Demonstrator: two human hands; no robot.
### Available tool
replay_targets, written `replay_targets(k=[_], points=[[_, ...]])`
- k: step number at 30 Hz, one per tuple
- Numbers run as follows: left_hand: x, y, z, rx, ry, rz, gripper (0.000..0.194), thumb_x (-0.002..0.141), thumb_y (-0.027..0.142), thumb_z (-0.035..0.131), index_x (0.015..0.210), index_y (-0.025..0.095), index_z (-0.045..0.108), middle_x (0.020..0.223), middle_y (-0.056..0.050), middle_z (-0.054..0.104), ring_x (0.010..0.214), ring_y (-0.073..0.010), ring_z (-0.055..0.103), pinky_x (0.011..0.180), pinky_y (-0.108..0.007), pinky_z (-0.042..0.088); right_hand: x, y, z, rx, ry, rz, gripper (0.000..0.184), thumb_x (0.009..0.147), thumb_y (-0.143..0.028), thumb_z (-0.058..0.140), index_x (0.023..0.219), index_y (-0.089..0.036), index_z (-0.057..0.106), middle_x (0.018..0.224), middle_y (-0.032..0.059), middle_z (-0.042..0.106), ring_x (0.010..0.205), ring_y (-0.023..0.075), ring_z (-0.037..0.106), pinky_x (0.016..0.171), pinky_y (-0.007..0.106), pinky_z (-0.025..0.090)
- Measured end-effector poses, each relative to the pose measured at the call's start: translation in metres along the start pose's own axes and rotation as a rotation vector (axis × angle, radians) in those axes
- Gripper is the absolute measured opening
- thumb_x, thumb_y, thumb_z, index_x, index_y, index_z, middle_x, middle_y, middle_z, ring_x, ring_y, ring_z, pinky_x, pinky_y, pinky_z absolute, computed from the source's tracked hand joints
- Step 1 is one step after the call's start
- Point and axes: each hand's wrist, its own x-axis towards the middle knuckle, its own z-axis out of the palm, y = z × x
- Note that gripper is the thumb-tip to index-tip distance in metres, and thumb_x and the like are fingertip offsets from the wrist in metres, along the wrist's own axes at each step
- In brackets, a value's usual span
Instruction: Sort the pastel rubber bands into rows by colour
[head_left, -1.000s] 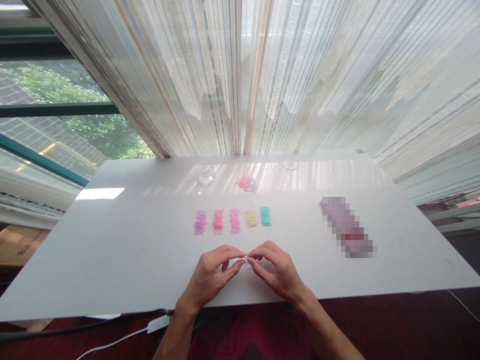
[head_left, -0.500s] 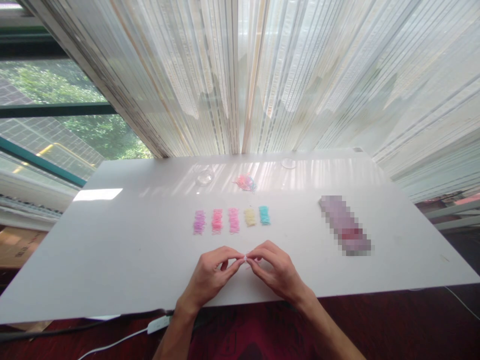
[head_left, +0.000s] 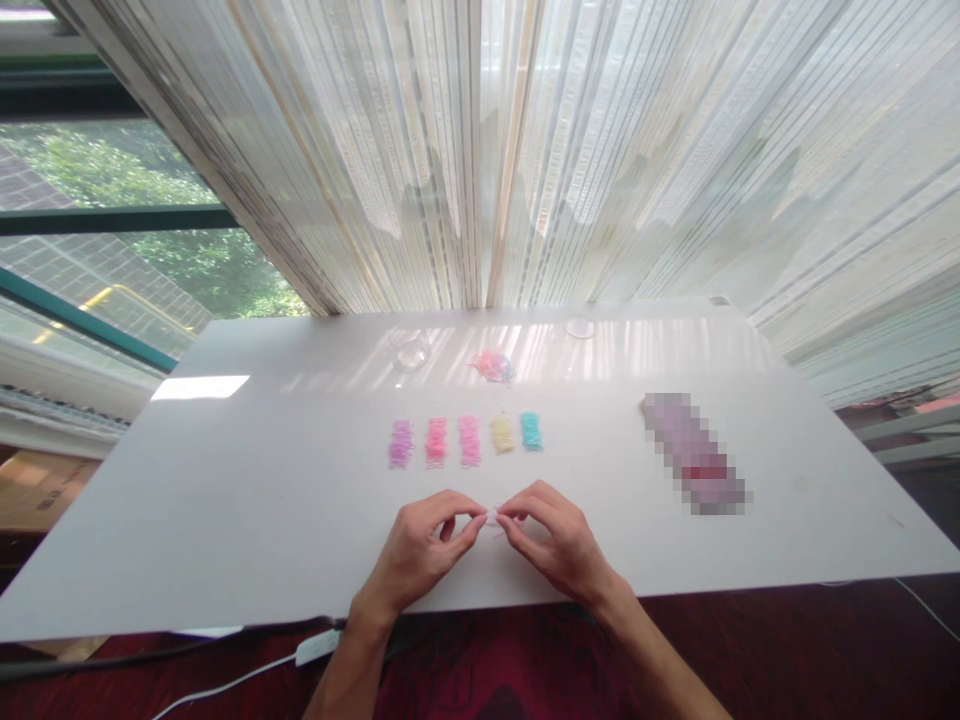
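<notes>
My left hand (head_left: 433, 545) is closed in a pinch of thumb and forefinger. Facing it, my right hand (head_left: 551, 540) pinches in the same way, the fingertips of both hands a small gap apart. Between them is a pale pink rubber band (head_left: 493, 517), thin and small, partly hidden by the fingers. Just beyond the hands lies a row of rubber band bundles: purple (head_left: 400, 444), coral pink (head_left: 436, 443), pink (head_left: 469, 441), pale yellow (head_left: 502, 435) and turquoise (head_left: 531, 431). A loose heap of mixed rubber bands (head_left: 493, 366) rests farther back.
On the white table (head_left: 225, 500), a clear round container (head_left: 411, 354) stands at the back, with a clear round lid (head_left: 580, 328) to its right. A pixelated purplish object (head_left: 694, 452) lies at right. Pale striped curtains (head_left: 480, 150) hang behind; a white power strip (head_left: 318, 648) sits below the front edge.
My fingertips have drawn slightly apart, and more of the pale band shows between them. The bundles and the heap stay in place; the whole view has shifted a little.
</notes>
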Motion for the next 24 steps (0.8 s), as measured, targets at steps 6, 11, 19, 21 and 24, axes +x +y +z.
replay_targets(k=[6,11,19,21,24], points=[[0.001,0.0016,-0.0017,0.004,0.02,0.013,0.015,0.099,0.026,0.063,0.095,0.018,0.075,0.085,-0.006,0.076,0.067,-0.0123,0.062,0.057,-0.02,0.05,0.0011,-0.0012,0.0008,0.016,-0.004,0.002,0.008,0.097,-0.018,0.063,0.094,-0.021,0.071,0.078,0.0032,0.07,0.072,0.0167,0.064,0.066,0.029,0.054],[0.0005,0.0013,-0.0021,0.0,0.019,0.006,0.015,0.099,0.026,0.062,0.095,0.018,0.074,0.085,-0.005,0.076,0.066,-0.0119,0.062,0.056,-0.02,0.049,0.0015,-0.0022,-0.0012,0.023,-0.007,0.005,0.007,0.096,-0.017,0.065,0.094,-0.021,0.07,0.079,0.0029,0.07,0.072,0.0164,0.064,0.067,0.029,0.054],[0.0003,0.002,-0.0048,0.017,0.029,0.009,0.017,0.098,0.028,0.063,0.092,0.017,0.074,0.081,-0.005,0.075,0.061,-0.0111,0.058,0.055,-0.021,0.048,0.0013,-0.0015,0.0006,0.0,0.002,0.014,0.011,0.098,-0.02,0.062,0.091,-0.021,0.07,0.076,0.0028,0.069,0.07,0.0167,0.064,0.065,0.029,0.054],[0.0,0.0017,-0.0055,0.019,0.025,0.01,0.016,0.098,0.028,0.063,0.092,0.017,0.074,0.081,-0.005,0.074,0.061,-0.011,0.057,0.055,-0.021,0.047,0.0015,-0.0014,0.0011,0.002,0.004,0.014,0.01,0.098,-0.02,0.062,0.091,-0.021,0.07,0.076,0.0028,0.069,0.07,0.0167,0.064,0.065,0.029,0.054],[-0.0004,0.0013,-0.006,0.021,0.016,0.007,0.015,0.098,0.027,0.063,0.092,0.018,0.073,0.081,-0.004,0.074,0.062,-0.0111,0.057,0.054,-0.02,0.047,0.0019,-0.0014,0.0013,0.013,0.005,0.01,0.01,0.098,-0.02,0.061,0.092,-0.022,0.07,0.076,0.0027,0.069,0.07,0.0168,0.064,0.065,0.029,0.054]])
